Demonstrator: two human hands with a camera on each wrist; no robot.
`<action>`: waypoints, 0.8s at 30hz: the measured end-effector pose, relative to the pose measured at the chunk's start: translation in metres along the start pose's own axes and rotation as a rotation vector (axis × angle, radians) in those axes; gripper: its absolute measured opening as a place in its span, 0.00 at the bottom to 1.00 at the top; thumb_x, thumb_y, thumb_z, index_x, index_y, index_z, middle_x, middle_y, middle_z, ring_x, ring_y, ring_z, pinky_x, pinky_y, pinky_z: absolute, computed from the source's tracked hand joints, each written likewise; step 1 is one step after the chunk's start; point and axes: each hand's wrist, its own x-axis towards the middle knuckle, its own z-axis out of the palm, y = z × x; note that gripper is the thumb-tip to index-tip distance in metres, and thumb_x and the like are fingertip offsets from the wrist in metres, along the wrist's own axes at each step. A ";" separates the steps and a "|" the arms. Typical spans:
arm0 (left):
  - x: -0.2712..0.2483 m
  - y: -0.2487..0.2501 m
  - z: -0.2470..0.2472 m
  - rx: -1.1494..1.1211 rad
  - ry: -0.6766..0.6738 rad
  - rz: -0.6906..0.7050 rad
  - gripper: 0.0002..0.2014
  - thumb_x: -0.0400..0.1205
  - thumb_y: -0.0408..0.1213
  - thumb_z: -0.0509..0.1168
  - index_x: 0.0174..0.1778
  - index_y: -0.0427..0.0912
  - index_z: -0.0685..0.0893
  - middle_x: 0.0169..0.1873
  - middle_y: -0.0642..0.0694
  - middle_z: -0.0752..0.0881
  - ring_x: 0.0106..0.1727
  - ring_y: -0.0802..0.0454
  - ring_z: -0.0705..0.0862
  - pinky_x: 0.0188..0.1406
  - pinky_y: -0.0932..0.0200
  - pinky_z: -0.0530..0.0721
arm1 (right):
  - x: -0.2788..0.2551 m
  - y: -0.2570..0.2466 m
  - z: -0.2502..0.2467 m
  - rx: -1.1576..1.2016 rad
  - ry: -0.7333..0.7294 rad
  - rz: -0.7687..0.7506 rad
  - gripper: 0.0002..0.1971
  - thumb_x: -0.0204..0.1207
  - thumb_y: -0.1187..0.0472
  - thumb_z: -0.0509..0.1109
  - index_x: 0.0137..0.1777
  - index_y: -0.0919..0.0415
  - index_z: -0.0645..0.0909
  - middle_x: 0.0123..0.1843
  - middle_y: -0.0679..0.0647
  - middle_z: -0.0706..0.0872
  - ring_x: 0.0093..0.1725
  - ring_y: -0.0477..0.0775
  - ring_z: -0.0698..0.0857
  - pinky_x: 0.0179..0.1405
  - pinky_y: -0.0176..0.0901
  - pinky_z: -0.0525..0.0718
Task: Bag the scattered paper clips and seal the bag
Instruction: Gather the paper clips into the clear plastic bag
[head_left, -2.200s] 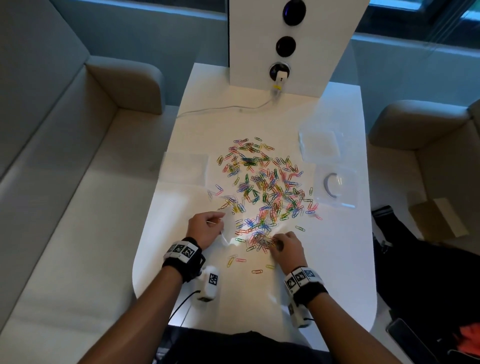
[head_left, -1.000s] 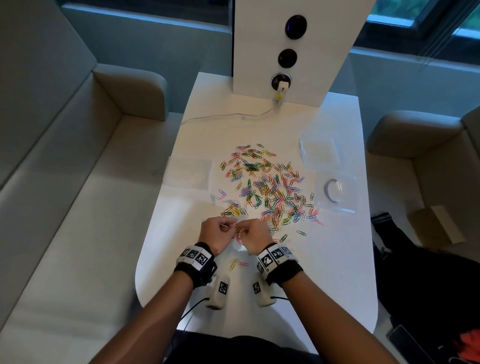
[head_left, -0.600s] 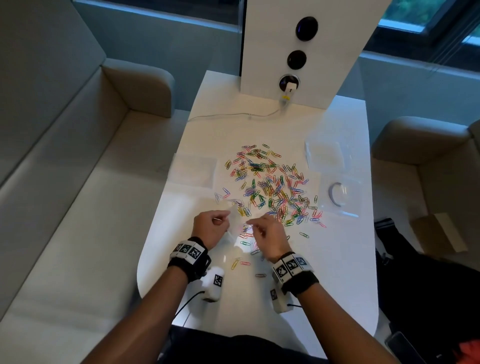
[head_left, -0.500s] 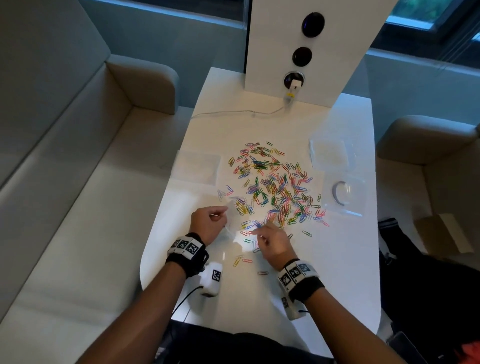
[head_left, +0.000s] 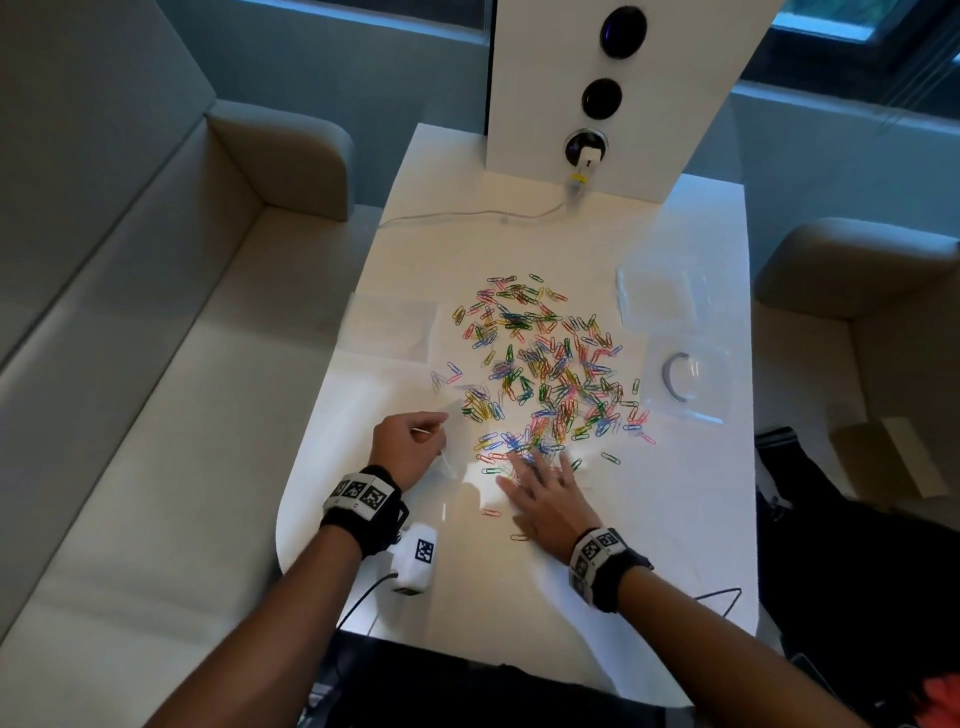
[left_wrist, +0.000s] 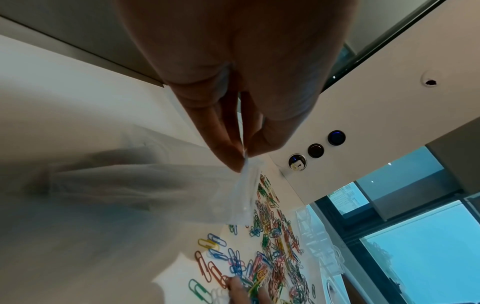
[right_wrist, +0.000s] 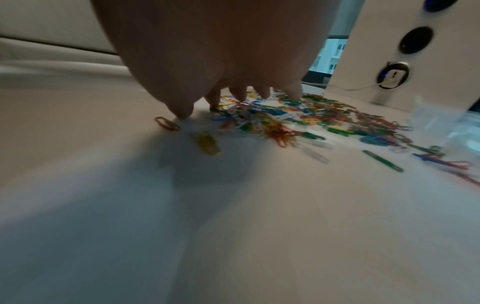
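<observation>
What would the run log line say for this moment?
left hand: pinches clear bag rim | right hand: spread on paper clips | bag unsealed

One desk (head_left: 675, 545) carries well over a hundred coloured paper clips (head_left: 545, 374) (too many and too tangled for an exact count). Three clear plastic bags lie flat: at nine o'clock (head_left: 389, 325), one o'clock (head_left: 657, 299) and three o'clock (head_left: 685, 379); a fourth (left_wrist: 233, 197) is held.

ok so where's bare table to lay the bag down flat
Bare table lies right of the right hand, toward the near edge, and far between the paper clips and the white cable. The middle is crowded; clear bags flank it left and right.
</observation>
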 end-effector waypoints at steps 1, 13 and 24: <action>-0.001 0.000 0.002 0.002 -0.005 -0.003 0.14 0.77 0.30 0.71 0.57 0.44 0.90 0.41 0.47 0.91 0.39 0.57 0.90 0.49 0.69 0.85 | -0.001 0.005 -0.002 0.010 -0.023 0.033 0.28 0.78 0.47 0.64 0.78 0.49 0.67 0.85 0.62 0.62 0.80 0.74 0.65 0.70 0.80 0.68; 0.001 0.008 0.026 0.056 -0.053 -0.011 0.14 0.76 0.29 0.72 0.57 0.43 0.90 0.42 0.46 0.91 0.40 0.54 0.90 0.57 0.58 0.87 | 0.014 0.040 -0.013 0.337 -0.073 0.238 0.19 0.77 0.71 0.63 0.68 0.65 0.78 0.69 0.62 0.79 0.64 0.65 0.81 0.62 0.55 0.83; 0.002 0.017 0.041 0.066 -0.067 0.008 0.13 0.76 0.30 0.72 0.56 0.41 0.90 0.45 0.44 0.92 0.42 0.52 0.90 0.56 0.60 0.87 | 0.009 0.053 -0.030 1.905 0.260 0.933 0.15 0.75 0.66 0.75 0.61 0.64 0.84 0.52 0.56 0.89 0.43 0.48 0.90 0.48 0.40 0.90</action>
